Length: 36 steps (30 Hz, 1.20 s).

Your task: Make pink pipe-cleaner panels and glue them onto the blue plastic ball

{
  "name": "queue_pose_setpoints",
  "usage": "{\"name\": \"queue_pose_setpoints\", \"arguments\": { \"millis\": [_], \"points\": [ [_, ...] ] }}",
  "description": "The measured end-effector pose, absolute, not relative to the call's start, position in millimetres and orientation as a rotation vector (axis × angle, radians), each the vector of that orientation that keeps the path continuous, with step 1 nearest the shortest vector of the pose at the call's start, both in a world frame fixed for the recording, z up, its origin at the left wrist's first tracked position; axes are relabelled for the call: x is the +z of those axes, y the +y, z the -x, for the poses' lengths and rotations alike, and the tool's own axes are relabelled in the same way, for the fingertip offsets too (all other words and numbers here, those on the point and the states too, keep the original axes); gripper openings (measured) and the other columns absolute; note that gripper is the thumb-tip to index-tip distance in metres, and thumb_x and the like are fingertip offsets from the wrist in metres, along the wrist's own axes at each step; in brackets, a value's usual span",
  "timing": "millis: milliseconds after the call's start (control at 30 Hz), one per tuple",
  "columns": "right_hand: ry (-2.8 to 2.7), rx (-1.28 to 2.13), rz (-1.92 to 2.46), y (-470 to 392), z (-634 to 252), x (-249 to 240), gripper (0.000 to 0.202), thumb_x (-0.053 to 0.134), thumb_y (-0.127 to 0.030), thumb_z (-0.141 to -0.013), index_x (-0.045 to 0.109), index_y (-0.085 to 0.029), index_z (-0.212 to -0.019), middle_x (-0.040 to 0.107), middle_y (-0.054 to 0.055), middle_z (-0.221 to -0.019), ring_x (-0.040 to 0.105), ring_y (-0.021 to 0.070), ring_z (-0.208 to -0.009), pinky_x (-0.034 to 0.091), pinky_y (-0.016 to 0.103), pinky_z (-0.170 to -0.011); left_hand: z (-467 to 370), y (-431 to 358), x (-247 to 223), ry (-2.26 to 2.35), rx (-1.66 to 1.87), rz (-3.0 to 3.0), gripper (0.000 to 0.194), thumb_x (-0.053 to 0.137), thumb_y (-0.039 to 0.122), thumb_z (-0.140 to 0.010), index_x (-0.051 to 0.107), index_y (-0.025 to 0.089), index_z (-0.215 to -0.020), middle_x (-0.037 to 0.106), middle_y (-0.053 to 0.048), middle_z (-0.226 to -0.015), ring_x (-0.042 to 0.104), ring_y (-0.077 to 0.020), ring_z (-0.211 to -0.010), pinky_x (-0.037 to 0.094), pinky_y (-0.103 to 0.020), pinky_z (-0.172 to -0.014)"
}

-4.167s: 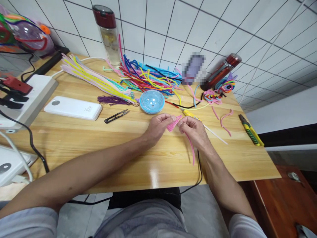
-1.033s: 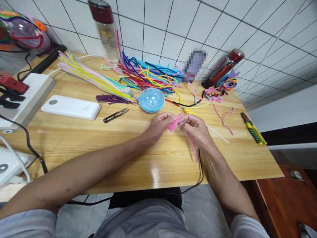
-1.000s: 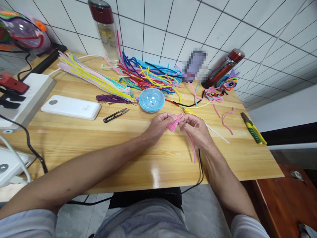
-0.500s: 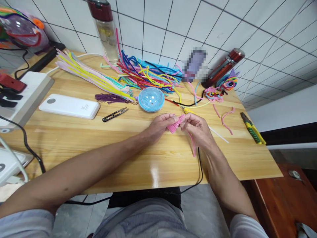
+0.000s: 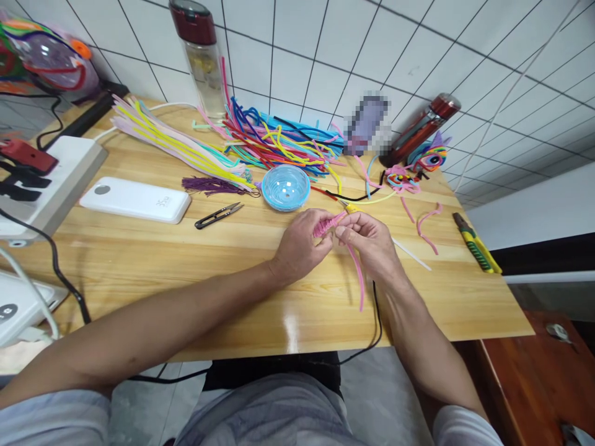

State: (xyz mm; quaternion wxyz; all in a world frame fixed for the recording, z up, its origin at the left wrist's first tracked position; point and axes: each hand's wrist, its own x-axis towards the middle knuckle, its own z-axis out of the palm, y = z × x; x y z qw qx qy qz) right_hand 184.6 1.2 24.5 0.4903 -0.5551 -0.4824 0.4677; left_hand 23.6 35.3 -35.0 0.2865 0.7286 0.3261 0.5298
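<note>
My left hand point(image 5: 302, 244) is wrapped round a small ridged piece of coiled pink pipe cleaner point(image 5: 324, 227), its wide end partly hidden in the palm. At the narrow end, my right hand point(image 5: 365, 238) pinches the same pink piece between thumb and fingers. A loose pink tail point(image 5: 357, 279) hangs from between the hands towards the table's front. Just beyond them stands a blue coiled bowl point(image 5: 286, 188). Black thread snips point(image 5: 218, 215) lie left of the hands, and a yellow-handled tool point(image 5: 353, 208) is partly hidden behind the right hand.
Many coloured pipe cleaners point(image 5: 283, 142) lie piled at the back, with a pale bundle point(image 5: 176, 139) to their left. A clear bottle point(image 5: 199, 68) and a red flask point(image 5: 421, 129) stand by the wall. A white power bank point(image 5: 134, 199) is left; green-yellow pliers point(image 5: 476, 243) are right.
My left hand has turned over and closed further round the pink coil, which shows less now. The pink tail hangs lower and longer. The view has shifted slightly.
</note>
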Motion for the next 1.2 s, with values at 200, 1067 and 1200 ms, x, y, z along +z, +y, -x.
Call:
{"name": "queue_pose_setpoints", "arguments": {
  "millis": [200,1067,1200],
  "points": [
    [-1.173,1.143,1.353,-2.6,-182.7,23.8,0.033,0.097,-0.043,-0.069,0.075,-0.022,-0.080,0.069,-0.001,-0.071,0.055,0.0116,-0.061,0.045,0.026,-0.059,-19.5,40.6,-37.7,0.891,1.406,-1.970,0.007,0.066,0.017,-0.097,0.070,0.021,-0.101,0.079,-0.005,-0.097,0.073,-0.0206,-0.093,0.056,-0.035,-0.089],
    [-1.164,1.026,1.381,-4.6,-175.2,24.6,0.037,0.095,-0.043,-0.071,0.065,-0.023,-0.078,0.061,-0.006,-0.061,0.044,0.0082,-0.052,0.034,0.023,-0.050,-24.9,34.6,-27.1,0.811,1.246,-1.253,0.016,0.076,0.035,-0.089,0.075,0.019,-0.092,0.082,-0.004,-0.092,0.076,-0.0198,-0.088,0.060,-0.034,-0.087],
    [-1.167,0.988,1.388,-3.4,-173.1,19.5,0.042,0.094,-0.047,-0.073,0.059,-0.025,-0.079,0.056,-0.008,-0.058,0.044,0.0096,-0.051,0.034,0.024,-0.049,-26.0,35.8,-25.3,0.760,1.204,-1.117,0.019,0.077,0.036,-0.087,0.075,0.017,-0.090,0.078,-0.003,-0.084,0.073,-0.0186,-0.086,0.058,-0.034,-0.089]
  ]
}}
